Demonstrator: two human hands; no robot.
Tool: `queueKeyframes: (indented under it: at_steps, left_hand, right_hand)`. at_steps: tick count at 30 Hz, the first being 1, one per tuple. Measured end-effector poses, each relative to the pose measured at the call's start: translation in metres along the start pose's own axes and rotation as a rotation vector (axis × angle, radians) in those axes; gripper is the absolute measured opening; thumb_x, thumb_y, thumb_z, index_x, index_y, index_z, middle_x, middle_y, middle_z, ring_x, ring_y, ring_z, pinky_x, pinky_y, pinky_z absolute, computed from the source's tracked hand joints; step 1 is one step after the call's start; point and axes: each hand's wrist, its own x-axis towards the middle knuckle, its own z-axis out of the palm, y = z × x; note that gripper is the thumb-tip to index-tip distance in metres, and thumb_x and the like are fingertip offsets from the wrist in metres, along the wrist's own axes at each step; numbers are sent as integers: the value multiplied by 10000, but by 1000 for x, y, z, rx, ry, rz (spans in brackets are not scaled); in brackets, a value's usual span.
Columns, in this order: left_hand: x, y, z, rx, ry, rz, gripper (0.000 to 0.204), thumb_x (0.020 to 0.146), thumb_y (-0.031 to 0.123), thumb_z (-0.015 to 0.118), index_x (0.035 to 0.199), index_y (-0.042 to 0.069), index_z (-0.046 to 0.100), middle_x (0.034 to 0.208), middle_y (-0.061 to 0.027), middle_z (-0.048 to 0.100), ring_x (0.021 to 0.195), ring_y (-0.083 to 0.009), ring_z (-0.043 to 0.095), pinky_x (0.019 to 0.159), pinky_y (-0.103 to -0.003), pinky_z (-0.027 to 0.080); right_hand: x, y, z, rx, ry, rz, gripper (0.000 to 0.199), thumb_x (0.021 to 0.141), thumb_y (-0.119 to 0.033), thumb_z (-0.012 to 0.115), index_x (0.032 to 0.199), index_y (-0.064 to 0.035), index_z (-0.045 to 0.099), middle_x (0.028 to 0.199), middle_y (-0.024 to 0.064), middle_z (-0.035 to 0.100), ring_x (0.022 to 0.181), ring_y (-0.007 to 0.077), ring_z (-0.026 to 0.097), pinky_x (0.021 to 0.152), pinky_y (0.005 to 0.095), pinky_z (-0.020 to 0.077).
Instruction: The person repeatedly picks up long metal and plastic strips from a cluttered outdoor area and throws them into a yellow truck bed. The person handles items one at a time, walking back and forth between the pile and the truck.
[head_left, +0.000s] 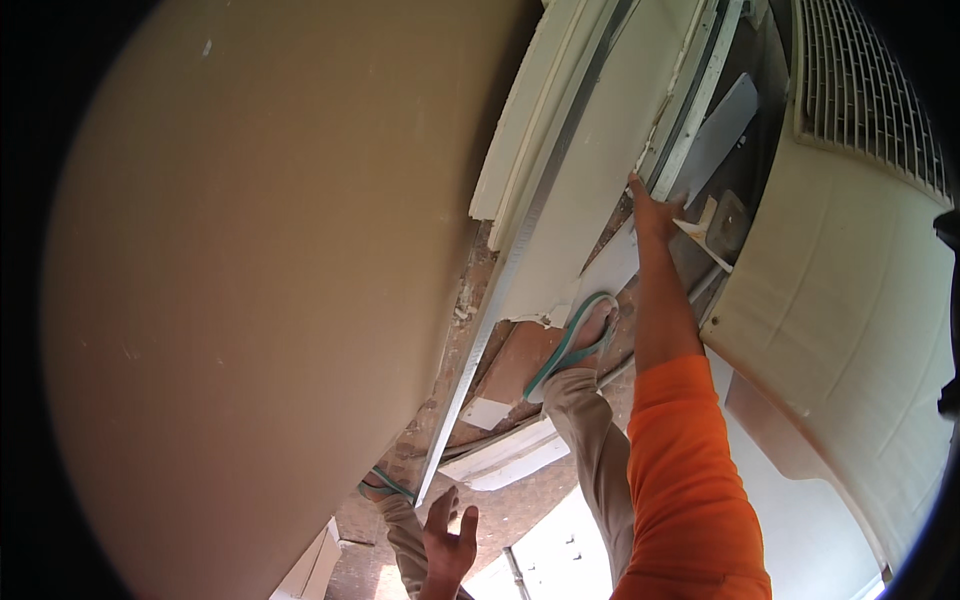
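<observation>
Here we are, looking down past an orange sleeve (690,460), and the right hand (655,212) is stretched far forward to the near end of a pale-edged metal strip (705,100). Thumb on one side, fingers on the other, but the fingertips are small and shaded, so we cannot tell whether they're closed around it. That strip runs away from us toward the top, right alongside a long cream board (590,170) with a ragged near end. Down low, the left hand (450,540) is up, thumb and fingers parted and loosely curved, near the lower end of a long silvery metal bar (510,270). A huge brown panel (250,300) fills our left side. Over on the right we have a cream casing (840,280) with a slatted grille (870,90), and between it and the strip a flat greyish blade-shaped piece (720,140). Below, we spot two green-edged sandals (572,345), one just beside the board's broken end, the other near the bar's foot, with white strips (510,455) lying on the stained floor (510,505) between them.
</observation>
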Motion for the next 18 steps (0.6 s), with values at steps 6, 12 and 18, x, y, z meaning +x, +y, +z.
queueKeyframes:
  at_steps: [6, 12, 18]
  left_hand:
    - [84, 18, 23, 209, 154, 347, 616, 860, 202, 783, 1363, -55, 537, 1348, -282, 559, 1243, -416, 561, 1036, -473, 469]
    - [148, 26, 38, 213, 215, 409, 840, 772, 224, 849, 1455, -45, 440, 1408, -306, 506, 1310, -459, 491, 1109, -518, 391]
    - [205, 33, 54, 189, 50, 212, 736, 783, 307, 854, 1355, -38, 543, 1183, -266, 665, 1124, -366, 652, 998, -423, 491]
  right_hand:
    - [0, -6, -18, 269, -212, -67, 639, 755, -355, 858, 1140, 113, 654, 1112, 250, 701, 1043, 341, 675, 949, 404, 501]
    - [-6, -2, -14, 216, -87, -130, 502, 783, -295, 843, 1040, 102, 678, 991, 226, 731, 916, 326, 709, 848, 401, 545]
    - [-48, -13, -37, 301, -346, -163, 800, 750, -203, 876, 1344, 143, 467, 1200, 259, 653, 1092, 338, 649, 980, 372, 499]
